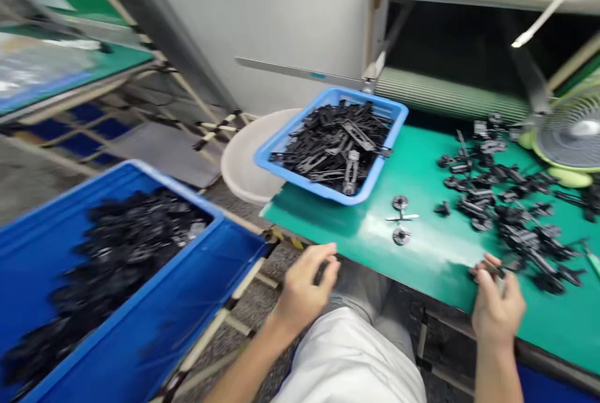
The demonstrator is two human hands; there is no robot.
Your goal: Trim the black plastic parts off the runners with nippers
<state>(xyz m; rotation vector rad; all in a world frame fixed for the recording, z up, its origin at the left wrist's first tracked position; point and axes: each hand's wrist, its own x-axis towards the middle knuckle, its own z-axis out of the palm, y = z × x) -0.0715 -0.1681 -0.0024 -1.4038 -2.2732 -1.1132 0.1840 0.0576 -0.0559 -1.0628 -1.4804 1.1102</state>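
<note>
Head view, left to right, and I place everything against the green table [422, 153]. Well off its left end stands one big blue bin [220, 259], heaped with black parts, far too many and too blurred for me to count. Between bin and table sits one white bowl [241, 162], tucked just beside the table's left corner. One light-blue basket [300, 181] rests on that corner, overhanging the edge above the bowl, and it is loaded with flat black strips.

I see two hands. My left hand [307, 284] hangs at the table's near-left edge, just off the surface, wrist low, knuckles up and fingers curled inward. Something dark shows by the fingertips, but I cannot tell whether the hand grips it.

On the bare table right of the basket lie two round discs [402, 235], with one thin pale strip [402, 218] between them. Further right a loose pile [506, 203] of black parts spreads over the table's right half, beyond counting.

My right hand [499, 303] comes up over the table's near edge, palm away from me, with thumb and fingers pinched on one small dark part [490, 270] at the pile's near fringe. One green fan [572, 134] stands at the table's far-right corner.
</note>
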